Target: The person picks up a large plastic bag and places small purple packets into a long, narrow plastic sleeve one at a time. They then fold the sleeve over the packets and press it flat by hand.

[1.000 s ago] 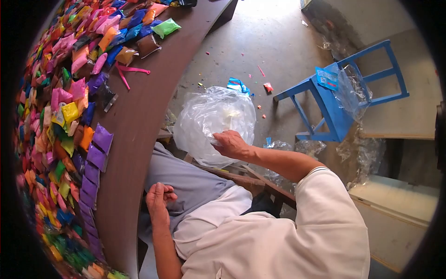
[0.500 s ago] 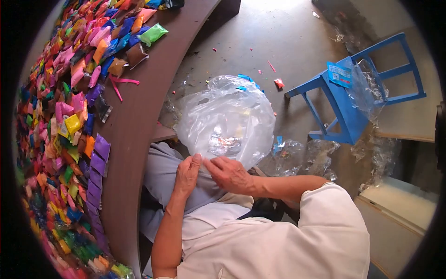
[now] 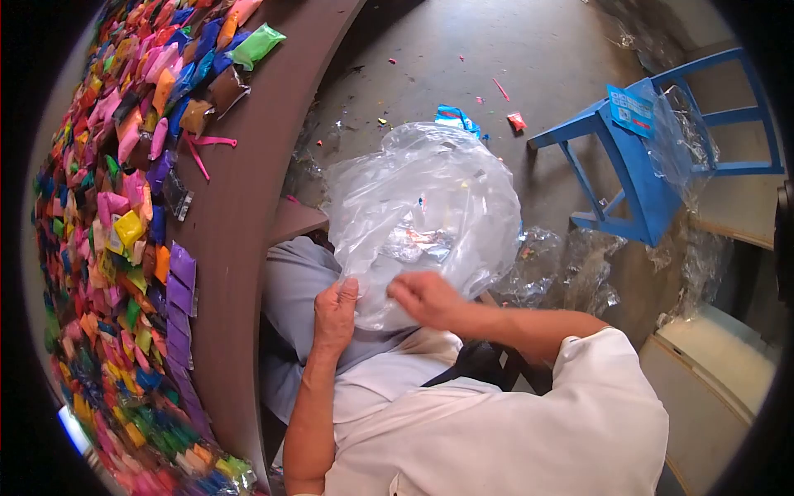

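A large clear plastic bag stands open-mouthed in front of my knees, with crumpled silvery wrapping showing inside. At its near left rim my left hand pinches the plastic between thumb and fingers. To the right of it, my right hand is over the near part of the bag with its fingers curled; motion blurs it, and whether it grips the plastic cannot be made out.
A brown table on the left bears a heap of small colourful packets. A blue chair lies tipped at the right, with clear plastic on it. Crumpled clear wrappers and scraps litter the floor.
My right hand has moved right, away from my left hand. The bag's near edge is spread wider and extends lower between my hands. The whole view has shifted slightly.
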{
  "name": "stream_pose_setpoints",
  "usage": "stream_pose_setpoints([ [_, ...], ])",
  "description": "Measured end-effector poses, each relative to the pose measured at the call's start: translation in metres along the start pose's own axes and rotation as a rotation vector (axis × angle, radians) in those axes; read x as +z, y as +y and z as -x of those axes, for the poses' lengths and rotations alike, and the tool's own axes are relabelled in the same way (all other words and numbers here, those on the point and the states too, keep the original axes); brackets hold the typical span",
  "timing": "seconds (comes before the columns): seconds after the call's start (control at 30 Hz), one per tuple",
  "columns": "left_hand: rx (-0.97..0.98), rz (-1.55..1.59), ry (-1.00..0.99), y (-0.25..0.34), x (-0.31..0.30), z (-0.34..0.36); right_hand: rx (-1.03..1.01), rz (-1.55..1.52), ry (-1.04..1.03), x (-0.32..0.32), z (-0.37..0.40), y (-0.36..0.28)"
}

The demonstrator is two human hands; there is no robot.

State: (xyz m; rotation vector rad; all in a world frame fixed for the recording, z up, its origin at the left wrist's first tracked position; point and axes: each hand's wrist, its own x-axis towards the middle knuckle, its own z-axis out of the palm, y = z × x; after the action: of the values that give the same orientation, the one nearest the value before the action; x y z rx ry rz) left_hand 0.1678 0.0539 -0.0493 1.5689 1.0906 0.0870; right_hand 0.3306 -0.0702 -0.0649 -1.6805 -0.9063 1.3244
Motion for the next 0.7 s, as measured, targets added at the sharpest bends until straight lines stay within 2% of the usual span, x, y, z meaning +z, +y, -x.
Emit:
stream_pose_setpoints([
  [0.03, 0.009, -0.018, 0.000, 0.000, 0.000, 0.002, -0.083, 0.151, 0.073, -0.009, -0.012, 0.019],
  [0.17, 0.031, -0.027, 0.013, 0.014, -0.004, 0.013, 0.004, 0.684, -0.305, -0.060, -0.066, 0.073],
  [0.23, 0.025, -0.047, 0.003, 0.016, -0.008, 0.017, -0.148, 0.537, -0.393, -0.058, -0.095, 0.123],
  [0.33, 0.046, 0.032, 0.030, 0.016, -0.007, 0.022, 0.527, 0.403, -0.641, -0.054, -0.124, 0.103],
  [0.43, 0.058, 0.020, 0.074, 0.012, -0.013, 0.028, 0.156, 1.175, -0.620, -0.042, -0.189, 0.144],
  [0.47, 0.049, 0.027, 0.086, 0.010, -0.016, 0.030, 0.045, 0.972, -0.218, -0.041, -0.214, 0.176],
  [0.5, 0.039, 0.036, 0.098, 0.008, -0.020, 0.032, -0.064, 0.877, -0.044, -0.048, -0.220, 0.167],
  [0.53, 0.030, 0.042, 0.105, 0.007, -0.022, 0.033, -0.185, 0.782, 0.119, -0.055, -0.225, 0.157],
  [0.57, 0.026, 0.074, 0.125, 0.007, -0.023, 0.033, -0.310, 0.820, 0.076, -0.073, -0.214, 0.102],
  [0.67, 0.037, 0.146, 0.177, 0.009, -0.019, 0.031, 0.004, 0.765, -0.034, -0.096, -0.190, 0.030],
  [0.7, 0.046, 0.158, 0.196, 0.009, -0.018, 0.030, -0.052, 0.790, -0.090, -0.095, -0.186, 0.033],
])
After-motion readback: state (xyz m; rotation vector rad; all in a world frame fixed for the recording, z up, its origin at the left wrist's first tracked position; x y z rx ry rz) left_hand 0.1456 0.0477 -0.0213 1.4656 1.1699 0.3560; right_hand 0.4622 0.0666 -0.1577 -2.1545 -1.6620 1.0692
